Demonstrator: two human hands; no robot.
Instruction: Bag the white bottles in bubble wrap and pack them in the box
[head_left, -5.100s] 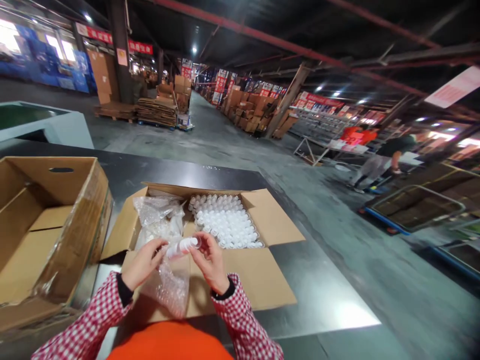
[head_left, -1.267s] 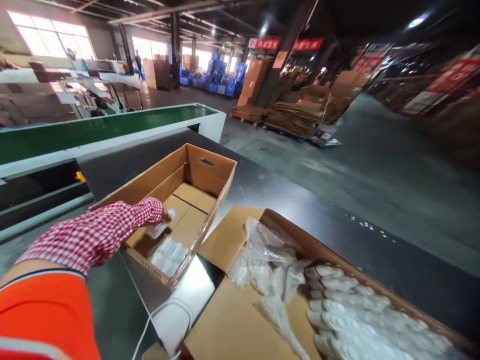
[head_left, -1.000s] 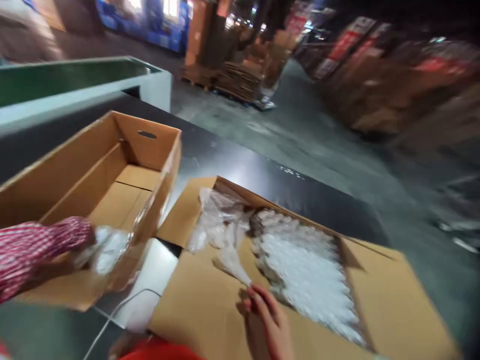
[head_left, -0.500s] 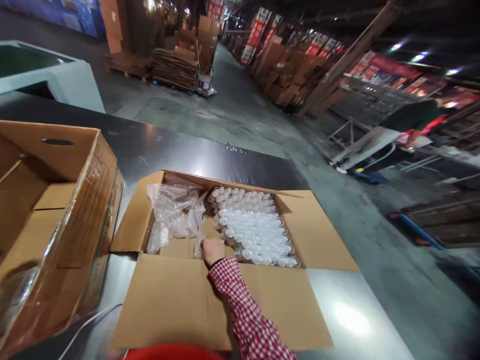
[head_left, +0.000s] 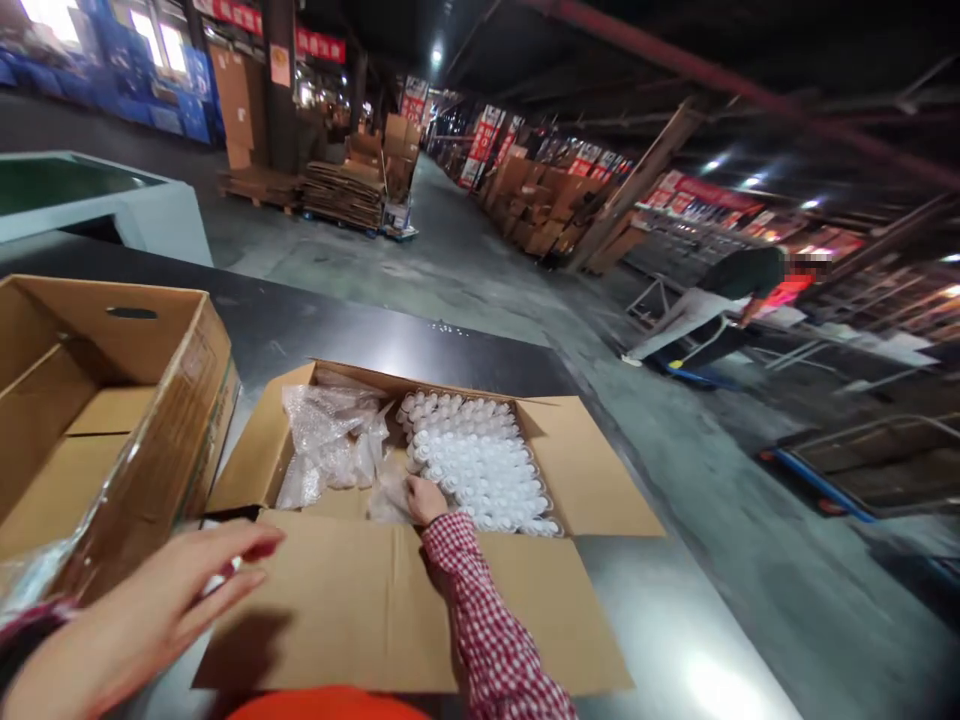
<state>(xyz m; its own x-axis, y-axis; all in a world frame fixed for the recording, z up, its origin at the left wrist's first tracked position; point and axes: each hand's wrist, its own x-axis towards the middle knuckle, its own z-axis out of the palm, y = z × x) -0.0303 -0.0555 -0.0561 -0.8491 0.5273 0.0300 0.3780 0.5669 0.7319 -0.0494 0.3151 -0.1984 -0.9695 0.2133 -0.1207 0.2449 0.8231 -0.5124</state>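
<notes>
Gripping bubble wrap with right hand? Can't tell for sure: touching its near-right end by the look of it, with fingertips hidden from this angle. Holding nothing visible in left hand, half open with a gap from thumb to fingers, in front of near-left corner of near flap.

Working at dark packing bench, with green-belt conveyor beyond far left. On bench, see tall handhole carton at left, then lower open-flap carton just beside it. Inside the lower one, see wrap heaped in left half and white-topped bottles packed in rows in right half. Can't judge their lean.

Risks: could jolt the whole carton by leaning right sleeve on near flap. Could snag film on left-edge bottles and tip them if dragging wrap sideways, given only cardboard and loose film on that side for support. Could knock bottle tops by swinging right hand too low over them. Could slip off or tear the film if pinching just a thin edge
</notes>
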